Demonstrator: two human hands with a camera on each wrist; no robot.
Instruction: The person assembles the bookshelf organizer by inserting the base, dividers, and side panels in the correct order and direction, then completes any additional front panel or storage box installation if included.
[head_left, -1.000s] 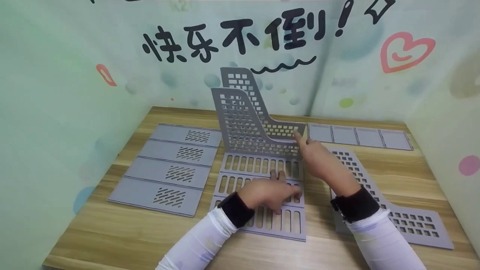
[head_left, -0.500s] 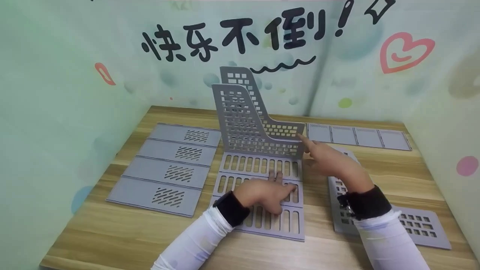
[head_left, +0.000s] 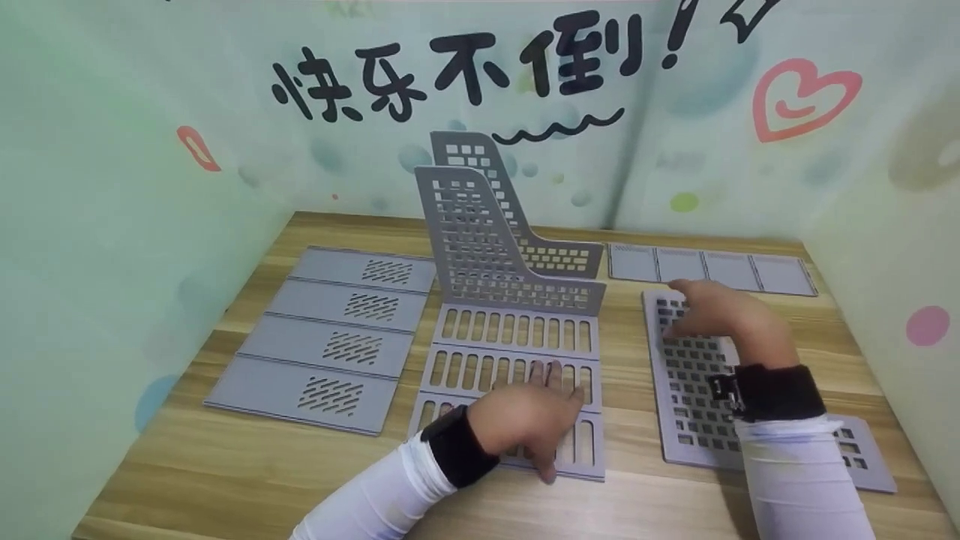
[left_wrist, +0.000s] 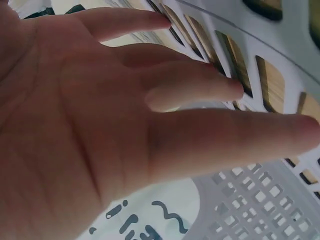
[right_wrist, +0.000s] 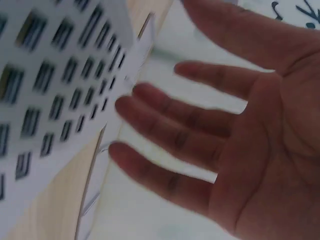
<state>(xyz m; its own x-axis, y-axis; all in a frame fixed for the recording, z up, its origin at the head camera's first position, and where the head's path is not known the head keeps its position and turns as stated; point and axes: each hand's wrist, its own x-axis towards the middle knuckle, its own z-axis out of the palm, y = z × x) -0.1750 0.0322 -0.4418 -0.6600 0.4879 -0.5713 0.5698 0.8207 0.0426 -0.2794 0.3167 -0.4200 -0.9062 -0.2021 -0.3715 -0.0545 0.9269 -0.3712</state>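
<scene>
Two grey L-shaped perforated panels, the front one (head_left: 480,262) and the rear one (head_left: 566,247), stand upright at the far end of a flat grey slotted panel (head_left: 480,346). Over the slotted panel is my left hand (head_left: 529,420), fingers extended; whether its fingertips touch the slats is unclear. Its straight fingers (left_wrist: 235,137) show in the left wrist view. My right hand (head_left: 724,315) is above another L-shaped perforated panel (head_left: 697,375) lying flat at the right. In the right wrist view that hand is spread, holds nothing, and appears apart from the panel.
To the left lies a grey sheet (head_left: 319,315) of joined sections with slanted slits. A narrow grey sectioned strip (head_left: 679,266) lies at the back right. A printed cloth backdrop (head_left: 712,150) encloses the wooden table (head_left: 225,480) behind and at both sides.
My right hand has left the front end of the standing panels and moved right, over the flat perforated panel. My left hand has shifted slightly towards me. The standing panels remain upright.
</scene>
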